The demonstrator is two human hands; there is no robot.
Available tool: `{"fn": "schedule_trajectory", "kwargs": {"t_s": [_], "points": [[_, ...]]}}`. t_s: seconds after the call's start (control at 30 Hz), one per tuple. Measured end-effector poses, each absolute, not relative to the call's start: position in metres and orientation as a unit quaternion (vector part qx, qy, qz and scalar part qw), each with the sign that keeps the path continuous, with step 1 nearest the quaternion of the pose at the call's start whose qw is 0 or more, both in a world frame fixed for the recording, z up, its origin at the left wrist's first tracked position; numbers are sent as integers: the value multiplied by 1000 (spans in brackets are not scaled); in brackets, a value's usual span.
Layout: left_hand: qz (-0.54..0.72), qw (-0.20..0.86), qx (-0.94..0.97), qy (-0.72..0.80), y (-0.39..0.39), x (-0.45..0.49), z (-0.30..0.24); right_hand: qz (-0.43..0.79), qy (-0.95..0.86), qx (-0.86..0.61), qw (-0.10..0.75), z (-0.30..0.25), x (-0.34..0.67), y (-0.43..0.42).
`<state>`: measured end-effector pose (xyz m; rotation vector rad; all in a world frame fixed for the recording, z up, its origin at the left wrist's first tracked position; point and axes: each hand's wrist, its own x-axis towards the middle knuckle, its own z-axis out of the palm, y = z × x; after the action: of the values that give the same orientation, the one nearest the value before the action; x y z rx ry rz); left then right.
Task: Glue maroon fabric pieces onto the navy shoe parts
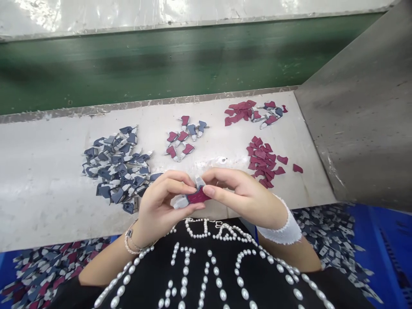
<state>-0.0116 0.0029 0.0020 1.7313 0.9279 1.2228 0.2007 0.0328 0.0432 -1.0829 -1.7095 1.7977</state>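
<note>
In front of my chest, both hands hold one small angular piece [198, 196] with a maroon face and pale grey ends. My left hand [159, 204] grips its left side between thumb and fingers. The thumb of my right hand [249, 197] presses on the maroon face, with the fingers behind it. Left of my hands lies a heap of blue-grey pieces with pale ends [117, 167]. Flat maroon pieces [262, 161] are piled to the right. Farther back is a loose group of maroon-faced and blue-grey pieces [183, 136].
At the back right lie more maroon pieces [240, 112] and a mixed cluster [272, 115]. A metal panel [363, 111] bounds the white worktop [41, 171] on the right; a green strip [193, 68] runs behind. Below, a blue bin [376, 231] and another heap [51, 274] hold many pieces.
</note>
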Motion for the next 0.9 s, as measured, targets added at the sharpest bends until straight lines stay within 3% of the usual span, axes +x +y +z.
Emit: {"fn": "schedule_trajectory", "kwargs": {"t_s": [0.47,0.63,0.8,0.9], "points": [[472,371,712,364,1,-14,8,547,-700,-421,182,54,195,21],[483,379,703,359,0,-11,6,495,-728,-422,215,54,193,19],[478,440,649,395,-3,-11,-3,484,-739,-436,171,54,196,16],[412,445,659,445,-2,-14,0,451,-764,-440,142,50,196,12]]}}
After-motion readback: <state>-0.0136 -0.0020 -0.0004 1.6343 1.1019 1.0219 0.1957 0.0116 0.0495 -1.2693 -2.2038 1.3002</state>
